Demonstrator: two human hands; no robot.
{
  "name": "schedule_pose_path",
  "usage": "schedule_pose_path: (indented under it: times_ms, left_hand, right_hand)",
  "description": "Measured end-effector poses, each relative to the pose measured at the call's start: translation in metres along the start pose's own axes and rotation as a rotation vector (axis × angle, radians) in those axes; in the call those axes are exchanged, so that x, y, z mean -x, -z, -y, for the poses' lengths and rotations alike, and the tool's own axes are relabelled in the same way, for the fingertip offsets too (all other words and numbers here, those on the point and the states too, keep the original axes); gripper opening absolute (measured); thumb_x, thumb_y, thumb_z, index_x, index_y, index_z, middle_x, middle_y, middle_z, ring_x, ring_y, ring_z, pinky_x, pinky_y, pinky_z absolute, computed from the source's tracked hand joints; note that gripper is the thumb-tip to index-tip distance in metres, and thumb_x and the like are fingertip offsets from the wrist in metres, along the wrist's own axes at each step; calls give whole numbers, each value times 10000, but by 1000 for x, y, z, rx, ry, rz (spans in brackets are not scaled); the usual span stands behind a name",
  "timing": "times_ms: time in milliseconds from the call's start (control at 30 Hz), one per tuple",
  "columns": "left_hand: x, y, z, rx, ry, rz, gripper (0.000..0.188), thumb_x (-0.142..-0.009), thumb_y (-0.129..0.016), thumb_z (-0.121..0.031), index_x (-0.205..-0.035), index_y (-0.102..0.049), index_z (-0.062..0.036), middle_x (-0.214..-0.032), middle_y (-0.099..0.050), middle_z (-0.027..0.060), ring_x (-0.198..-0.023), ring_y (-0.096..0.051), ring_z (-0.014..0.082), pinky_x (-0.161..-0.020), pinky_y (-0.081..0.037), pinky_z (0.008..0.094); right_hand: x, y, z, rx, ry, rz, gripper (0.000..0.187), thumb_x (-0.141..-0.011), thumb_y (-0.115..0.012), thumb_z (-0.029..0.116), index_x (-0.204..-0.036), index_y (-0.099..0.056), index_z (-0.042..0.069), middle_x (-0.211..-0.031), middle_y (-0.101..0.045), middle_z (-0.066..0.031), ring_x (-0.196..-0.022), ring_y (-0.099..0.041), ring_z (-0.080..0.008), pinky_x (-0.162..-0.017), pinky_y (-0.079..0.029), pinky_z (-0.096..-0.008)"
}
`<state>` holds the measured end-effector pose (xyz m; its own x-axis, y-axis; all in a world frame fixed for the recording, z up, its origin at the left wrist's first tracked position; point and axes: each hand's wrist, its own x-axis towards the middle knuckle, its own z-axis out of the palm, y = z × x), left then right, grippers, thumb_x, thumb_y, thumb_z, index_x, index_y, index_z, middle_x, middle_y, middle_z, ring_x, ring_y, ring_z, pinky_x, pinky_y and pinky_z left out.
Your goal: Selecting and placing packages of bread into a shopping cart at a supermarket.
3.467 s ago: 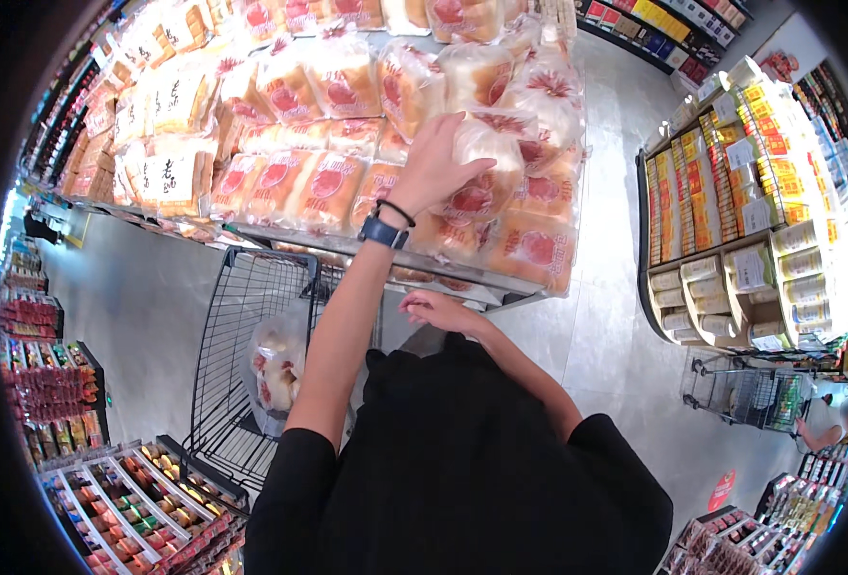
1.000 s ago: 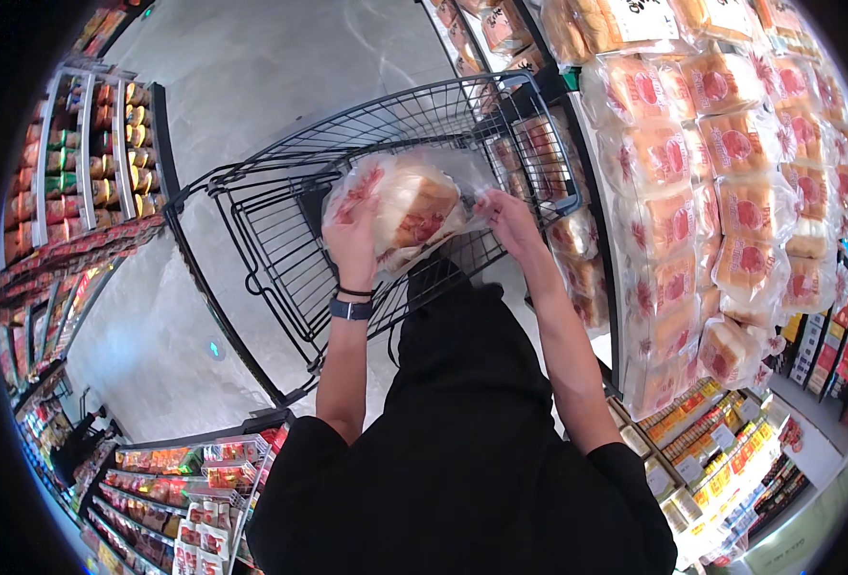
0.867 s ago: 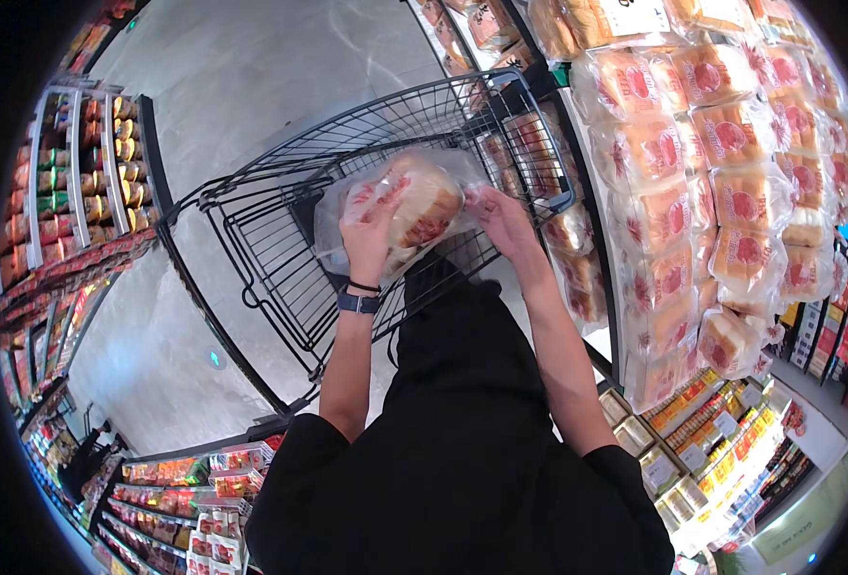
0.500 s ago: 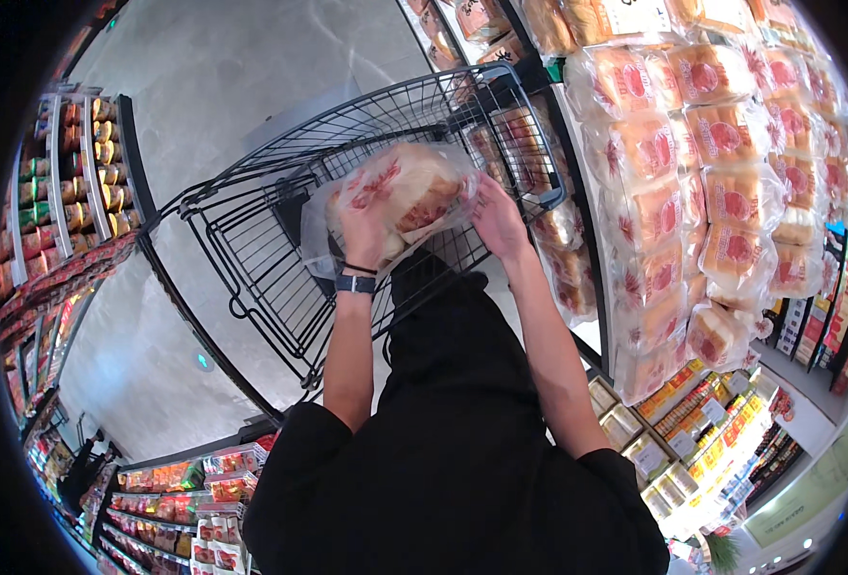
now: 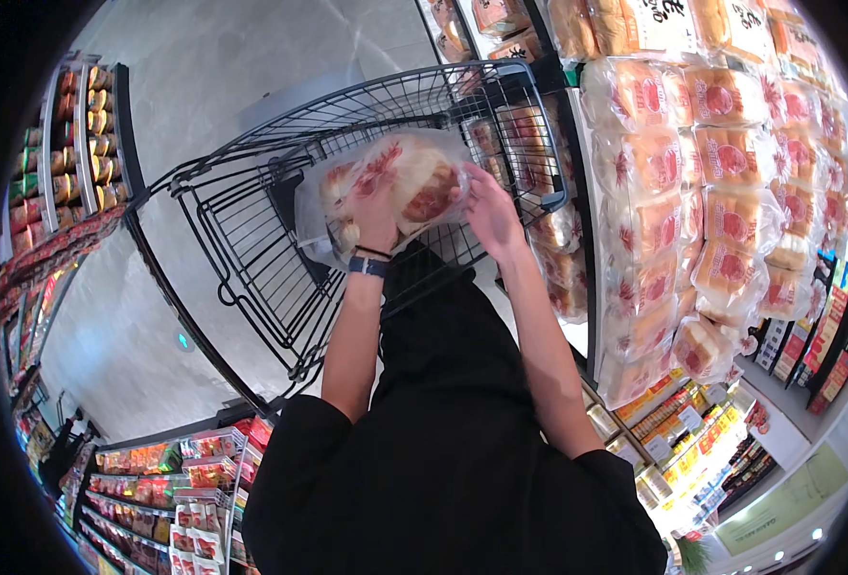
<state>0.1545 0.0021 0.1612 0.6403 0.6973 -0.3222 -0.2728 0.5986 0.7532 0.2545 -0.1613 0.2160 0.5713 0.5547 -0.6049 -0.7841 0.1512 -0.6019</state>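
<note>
I see bread (image 5: 432, 196) in a clear bag (image 5: 311, 206), over the cart (image 5: 285, 211). The right hand (image 5: 486, 209) is closed on the bag's right edge. The left hand (image 5: 376, 222) is by the red print; I can't tell if it grips. Loaves (image 5: 654, 225) sit piled on the right.

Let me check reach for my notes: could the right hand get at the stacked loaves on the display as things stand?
Likely yes, if it leaves the plastic bag: the right hand is near the stacked loaves, with only the cart's corner partly in the way.
</note>
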Motion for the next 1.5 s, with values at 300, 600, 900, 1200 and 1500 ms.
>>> schedule_pose_path:
  times_ms: [300, 600, 900, 1200, 1500]
  left_hand:
    - [1, -19, 69, 255, 102, -389, 423, -904, -646, 36, -1320, -570, 17, -1325, -612, 77, -1187, -579, 183, -1018, -461, 312]
    - [5, -12, 83, -1109, -332, 9, 398, -877, -654, 44, -1267, -609, -23, -1304, -631, 51, -1192, -586, 189, -1010, -463, 310]
    - [-6, -29, 122, 42, 189, -255, 289, -855, -680, 75, -1139, -668, 19, -1229, -673, 77, -1167, -606, 164, -1007, -449, 292]
    - [-36, -5, 192, -544, 287, -482, 358, -794, -753, -9, -1131, -634, 1, -1042, -659, 61, -961, -622, 177, -865, -492, 319]
    - [-34, 75, 179, -380, 476, 43, 437, -802, -728, -59, -1213, -585, -10, -977, -637, 45, -878, -611, 148, -747, -492, 275]
  right_hand:
    - [-2, 1, -1, -6, 14, 2, 552, -950, -594, 192, -1444, -414, 26, -1371, -559, -142, -1141, -577, -248, -1034, -438, -387]
    - [2, 15, -3, 9, 32, -39, 464, -978, -564, 176, -1403, -468, 17, -1271, -595, -137, -1103, -590, -234, -1017, -448, -358]
    - [4, 28, 3, -4, 2, -64, 419, -988, -555, 164, -1372, -494, 8, -1176, -624, -104, -1011, -618, -217, -938, -479, -347]
    - [11, 46, -6, 141, -44, -126, 380, -1002, -551, 157, -1349, -507, 8, -1140, -641, -109, -994, -623, -195, -936, -490, -339]
    - [31, 62, -20, 654, 134, -69, 283, -980, -563, 95, -1245, -594, -1, -1063, -661, -70, -943, -617, -131, -870, -491, -279]
